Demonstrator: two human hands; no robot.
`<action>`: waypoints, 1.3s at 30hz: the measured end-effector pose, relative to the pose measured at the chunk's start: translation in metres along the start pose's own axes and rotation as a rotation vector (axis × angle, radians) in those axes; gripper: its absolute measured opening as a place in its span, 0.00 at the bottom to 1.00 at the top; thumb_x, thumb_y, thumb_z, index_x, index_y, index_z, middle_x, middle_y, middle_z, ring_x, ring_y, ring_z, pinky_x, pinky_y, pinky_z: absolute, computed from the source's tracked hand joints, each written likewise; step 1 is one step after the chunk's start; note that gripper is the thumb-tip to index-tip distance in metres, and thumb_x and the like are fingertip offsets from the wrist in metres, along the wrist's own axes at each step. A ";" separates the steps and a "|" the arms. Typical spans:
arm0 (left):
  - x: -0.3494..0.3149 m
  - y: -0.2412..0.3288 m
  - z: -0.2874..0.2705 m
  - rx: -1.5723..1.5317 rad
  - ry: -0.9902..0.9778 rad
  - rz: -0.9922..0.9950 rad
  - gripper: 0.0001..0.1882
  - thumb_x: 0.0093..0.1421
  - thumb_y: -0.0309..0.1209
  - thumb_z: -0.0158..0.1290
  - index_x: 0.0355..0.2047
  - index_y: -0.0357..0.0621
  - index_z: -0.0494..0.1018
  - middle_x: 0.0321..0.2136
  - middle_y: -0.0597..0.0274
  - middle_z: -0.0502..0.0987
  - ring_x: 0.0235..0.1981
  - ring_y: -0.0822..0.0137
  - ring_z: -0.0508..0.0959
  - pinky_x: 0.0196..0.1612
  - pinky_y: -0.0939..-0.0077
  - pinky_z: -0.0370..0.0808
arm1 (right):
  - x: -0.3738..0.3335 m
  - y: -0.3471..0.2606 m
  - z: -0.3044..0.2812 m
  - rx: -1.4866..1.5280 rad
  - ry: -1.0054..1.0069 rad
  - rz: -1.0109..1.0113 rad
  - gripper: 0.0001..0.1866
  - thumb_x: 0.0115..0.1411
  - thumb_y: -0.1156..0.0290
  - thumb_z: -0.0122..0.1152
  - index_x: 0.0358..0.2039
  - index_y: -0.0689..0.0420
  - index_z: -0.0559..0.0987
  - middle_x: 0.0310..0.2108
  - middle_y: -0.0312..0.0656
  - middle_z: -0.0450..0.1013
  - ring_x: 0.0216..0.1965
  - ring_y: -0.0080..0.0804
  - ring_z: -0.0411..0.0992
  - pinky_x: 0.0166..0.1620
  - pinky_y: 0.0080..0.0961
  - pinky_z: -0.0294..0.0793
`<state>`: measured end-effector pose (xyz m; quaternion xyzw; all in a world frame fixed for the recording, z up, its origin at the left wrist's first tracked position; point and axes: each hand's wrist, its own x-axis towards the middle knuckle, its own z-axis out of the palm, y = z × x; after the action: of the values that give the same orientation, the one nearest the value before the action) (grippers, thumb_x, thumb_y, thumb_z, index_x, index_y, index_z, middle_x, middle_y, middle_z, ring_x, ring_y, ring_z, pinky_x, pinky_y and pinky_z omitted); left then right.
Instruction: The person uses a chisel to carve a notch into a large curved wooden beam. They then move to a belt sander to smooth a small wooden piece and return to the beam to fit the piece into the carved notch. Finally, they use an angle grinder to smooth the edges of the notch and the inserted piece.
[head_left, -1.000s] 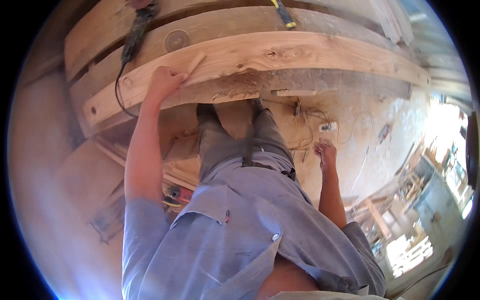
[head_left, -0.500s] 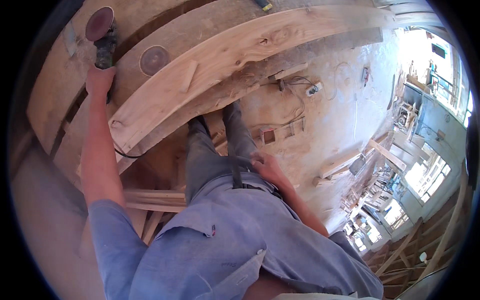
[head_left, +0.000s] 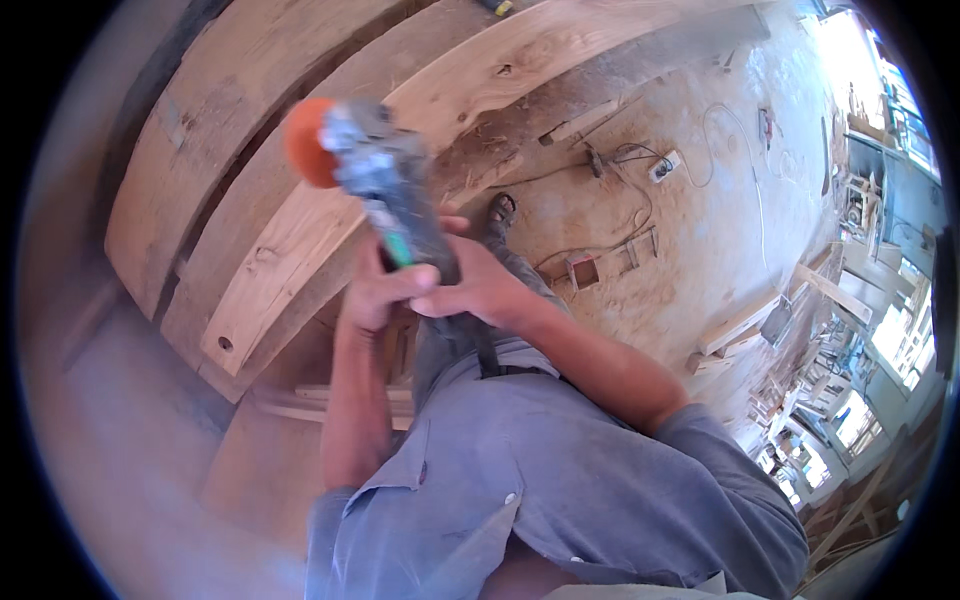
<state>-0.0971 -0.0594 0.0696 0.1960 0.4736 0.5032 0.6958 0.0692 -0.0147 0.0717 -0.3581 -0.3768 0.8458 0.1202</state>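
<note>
An angle grinder (head_left: 368,150) with an orange disc pad (head_left: 308,142) is held up in front of my body, blurred by motion. Its head points away from me and to the left. My left hand (head_left: 378,285) is closed round the left side of its body, by a green part. From the right, my right hand (head_left: 478,285) grips the same body, and the two thumbs meet on top. Beneath the tool lies a long curved wooden board (head_left: 285,255), partly hidden by the grinder.
The curved board rests on wide bench planks (head_left: 165,215) with gaps between them. A dark tool end (head_left: 497,6) shows at the top edge. On the floor are cords (head_left: 625,180), a power socket box (head_left: 664,166), a small red-edged box (head_left: 582,270) and stacked timber (head_left: 738,325).
The grinder has come off the bench at the far left to the front of my body. My right hand has left my waist and joined the left on the tool.
</note>
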 end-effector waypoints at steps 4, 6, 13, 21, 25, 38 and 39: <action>0.026 -0.043 0.055 -0.103 -0.236 -0.111 0.44 0.59 0.60 0.63 0.59 0.30 0.72 0.53 0.45 0.79 0.50 0.58 0.82 0.57 0.63 0.79 | -0.062 0.018 -0.048 0.165 0.181 0.051 0.32 0.44 0.70 0.76 0.51 0.63 0.76 0.39 0.44 0.79 0.39 0.35 0.80 0.45 0.31 0.80; 0.033 -0.059 0.089 -0.147 -0.214 -0.168 0.40 0.67 0.61 0.52 0.57 0.31 0.73 0.51 0.46 0.80 0.48 0.60 0.83 0.54 0.65 0.80 | -0.085 0.031 -0.070 0.238 0.262 0.015 0.31 0.42 0.72 0.75 0.49 0.63 0.77 0.36 0.44 0.79 0.35 0.36 0.80 0.43 0.31 0.81; 0.046 -0.083 0.159 0.122 -0.121 -0.213 0.38 0.74 0.63 0.39 0.48 0.35 0.77 0.35 0.56 0.83 0.34 0.67 0.84 0.41 0.71 0.81 | -0.133 0.038 -0.087 0.318 0.497 -0.105 0.32 0.41 0.72 0.73 0.50 0.65 0.75 0.36 0.46 0.79 0.34 0.38 0.81 0.40 0.34 0.84; 0.047 -0.071 0.178 0.116 -0.207 -0.310 0.42 0.72 0.67 0.35 0.44 0.35 0.77 0.33 0.53 0.83 0.32 0.67 0.83 0.39 0.70 0.80 | -0.149 0.047 -0.079 0.161 0.602 -0.121 0.32 0.39 0.72 0.77 0.49 0.61 0.79 0.42 0.35 0.77 0.42 0.27 0.77 0.49 0.26 0.78; 0.036 -0.070 0.166 0.131 -0.248 -0.309 0.41 0.74 0.65 0.33 0.47 0.36 0.77 0.35 0.53 0.83 0.35 0.65 0.83 0.42 0.68 0.80 | -0.147 0.055 -0.059 0.098 0.677 -0.192 0.33 0.40 0.72 0.77 0.50 0.63 0.79 0.44 0.37 0.77 0.44 0.28 0.78 0.50 0.26 0.78; 0.010 -0.067 0.052 0.921 0.080 0.082 0.24 0.74 0.43 0.53 0.59 0.35 0.73 0.51 0.55 0.77 0.47 0.69 0.76 0.56 0.69 0.74 | -0.130 0.072 -0.044 0.392 0.672 -0.255 0.26 0.39 0.76 0.71 0.43 0.65 0.79 0.36 0.44 0.80 0.36 0.33 0.80 0.43 0.28 0.79; 0.021 -0.068 0.027 1.053 0.279 0.265 0.25 0.71 0.43 0.56 0.57 0.35 0.73 0.51 0.50 0.75 0.49 0.59 0.75 0.57 0.62 0.71 | -0.130 0.076 -0.043 0.394 0.662 -0.266 0.30 0.38 0.76 0.69 0.47 0.64 0.76 0.36 0.46 0.79 0.36 0.36 0.80 0.44 0.31 0.79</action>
<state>-0.0385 -0.0633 0.0217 0.5064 0.7197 0.3031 0.3657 0.1971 -0.1051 0.0638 -0.5291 -0.1914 0.7180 0.4097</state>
